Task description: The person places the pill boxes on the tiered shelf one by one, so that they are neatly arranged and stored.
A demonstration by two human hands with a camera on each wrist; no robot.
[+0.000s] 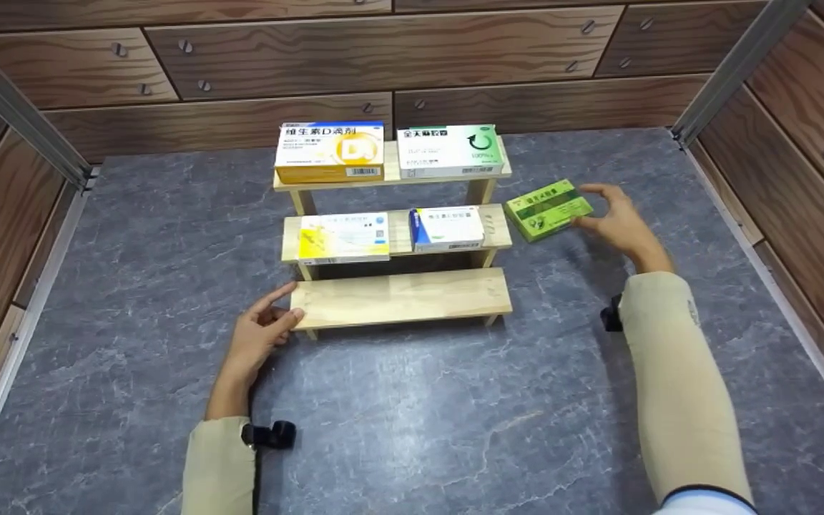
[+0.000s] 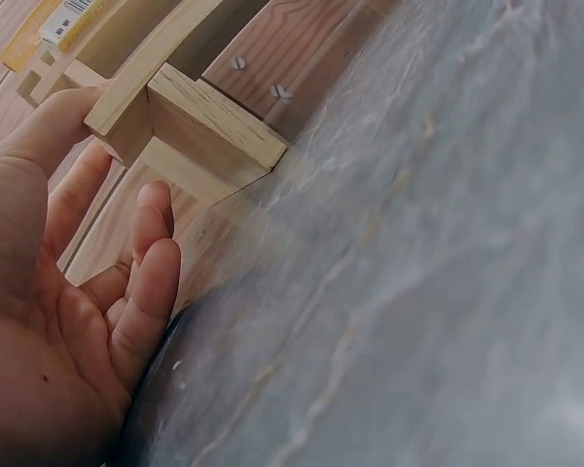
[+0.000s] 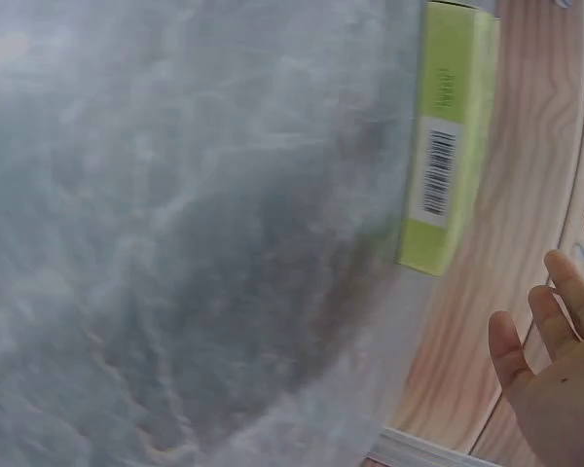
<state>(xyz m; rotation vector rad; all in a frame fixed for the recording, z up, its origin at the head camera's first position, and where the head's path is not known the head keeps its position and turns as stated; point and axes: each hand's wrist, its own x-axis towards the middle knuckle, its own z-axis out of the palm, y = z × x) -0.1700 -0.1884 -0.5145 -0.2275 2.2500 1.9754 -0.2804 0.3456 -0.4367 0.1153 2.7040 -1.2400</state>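
A three-step wooden stand bears medicine boxes on its upper two steps. My left hand pinches the left end of the lowest step, thumb at the front corner and index finger at the back; the left wrist view shows its other fingers loosely curled below the board. To the right of the middle step, my right hand grips a green medicine box by its right end between thumb and index finger. The right wrist view shows the box's barcode side, with the other fingers spread and the thumb out of frame.
An orange-and-white box and a green-and-white box lie on the top step. On the middle step are a yellow-and-white box and a blue-and-white box. Wood-patterned walls enclose the grey marbled surface.
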